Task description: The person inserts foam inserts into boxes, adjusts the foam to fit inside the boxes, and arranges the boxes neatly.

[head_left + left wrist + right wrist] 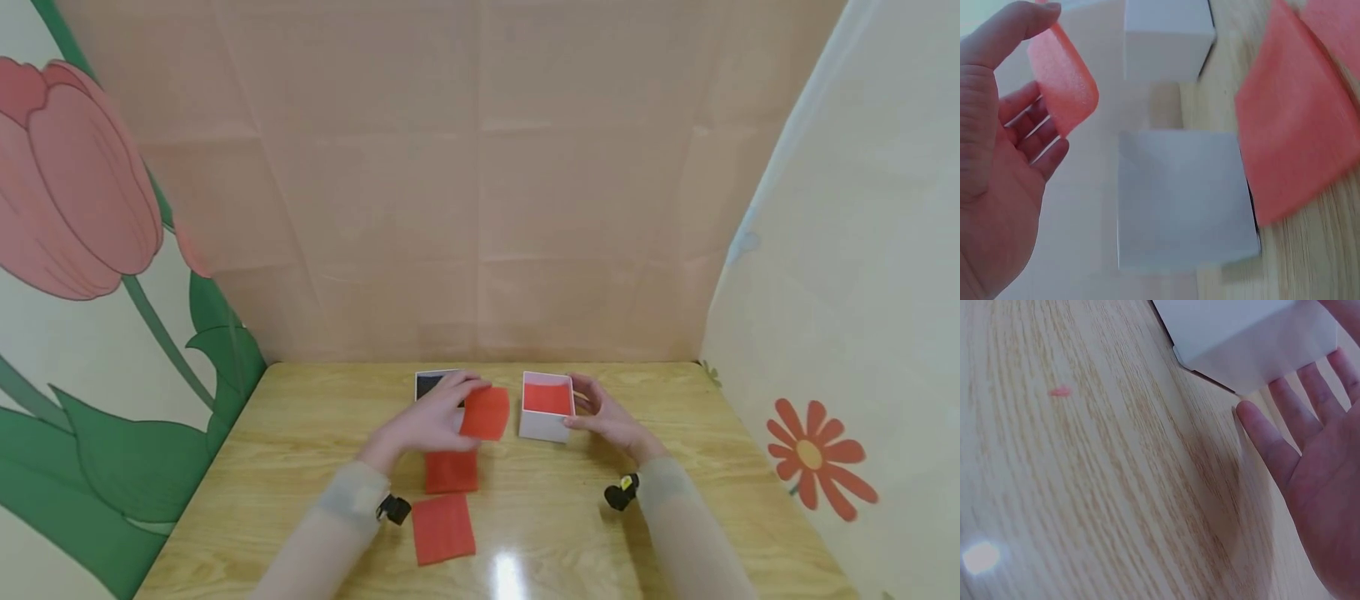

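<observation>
My left hand [435, 417] pinches a thin red cloth square [485, 413] between thumb and fingers, in the air between two white boxes. In the left wrist view this cloth square [1063, 84] bends slightly and hangs above the boxes. At the right, my right hand [607, 417] holds the right side of a white open box [543, 427], thumb at its front corner and fingers along the side. Red cloth [547, 398] lies inside that box. Behind my left hand stands the other white box [1185, 200], its inside dark, partly hidden in the head view.
Two more red cloth squares lie on the wooden table [540, 517]: one near the left box [452, 472], one closer to me [443, 529]. A beige cloth backdrop [480, 183] hangs behind, with flower-printed sheets at both sides.
</observation>
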Motion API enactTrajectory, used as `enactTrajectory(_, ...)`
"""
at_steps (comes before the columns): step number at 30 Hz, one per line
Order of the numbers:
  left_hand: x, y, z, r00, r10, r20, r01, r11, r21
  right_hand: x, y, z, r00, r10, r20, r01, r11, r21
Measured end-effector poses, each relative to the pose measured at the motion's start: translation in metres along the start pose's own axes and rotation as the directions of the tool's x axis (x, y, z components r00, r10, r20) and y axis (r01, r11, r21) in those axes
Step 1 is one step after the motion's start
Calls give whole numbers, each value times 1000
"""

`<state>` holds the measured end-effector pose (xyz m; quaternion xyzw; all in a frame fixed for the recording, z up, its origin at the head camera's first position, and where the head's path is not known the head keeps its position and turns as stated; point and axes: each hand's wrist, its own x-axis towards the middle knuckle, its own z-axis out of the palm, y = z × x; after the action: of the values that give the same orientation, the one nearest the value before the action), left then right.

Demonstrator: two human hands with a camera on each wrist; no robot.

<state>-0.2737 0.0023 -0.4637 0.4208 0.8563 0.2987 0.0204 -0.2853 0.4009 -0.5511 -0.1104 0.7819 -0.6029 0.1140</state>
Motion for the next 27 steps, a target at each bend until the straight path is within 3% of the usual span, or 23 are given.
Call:
enactTrajectory(9,32,10,13,999,22,36,-24,997,74,1,0,-2,1000,8,-5,-8,1000,-4)
enactTrajectory(21,59,18,26,997,51,53,-58,990,129,1,-1,0,1000,14,-7,-14,1000,-9)
enactTrajectory(27,69,21,28,997,10,74,-19,992,124,0,0,0,1000,18,1,-18,1000,-9)
